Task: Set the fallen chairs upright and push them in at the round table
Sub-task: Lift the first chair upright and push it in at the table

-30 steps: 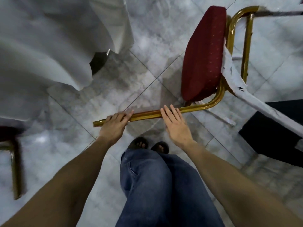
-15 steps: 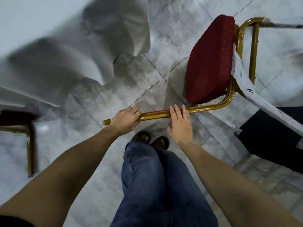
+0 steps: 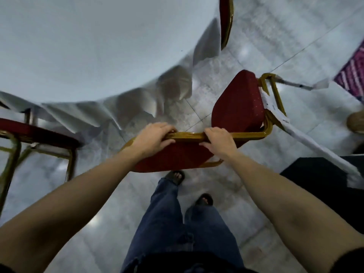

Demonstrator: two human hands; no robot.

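My left hand [image 3: 152, 137] is wrapped over the gold top rail of the chair's backrest [image 3: 177, 154], fingers curled round the tube, and my right hand [image 3: 220, 141] is clamped on the same rail just beside it, thumb pressed against the red padding. Beyond my hands, the red-cushioned chair [image 3: 238, 107] hangs tilted in my grip, its seat pitched steeply on the far side of the backrest and its gold legs [image 3: 274, 95] pointing away to the right of the seat. I cannot tell whether any leg touches the floor.

I judge this chair about halfway up: lifted but not yet standing, and not pushed in. The round table [image 3: 88, 46] in its white cloth lies beyond the chair and to its left, the cloth's hem [image 3: 137, 107] hanging near the backrest. Left of the chair another red chair [image 3: 37, 133] stands upright at the table, and a third [image 3: 226, 20] shows far beyond, by the table's edge.

Between the chair and the table there is bare marble floor [image 3: 206, 79], enough to swing the legs down, I think. Right of the chair a white strip [image 3: 307, 138] trails off the frame and a black object [image 3: 325, 178] sits close, so that side looks tight. My feet [image 3: 177, 177] are just under the backrest.
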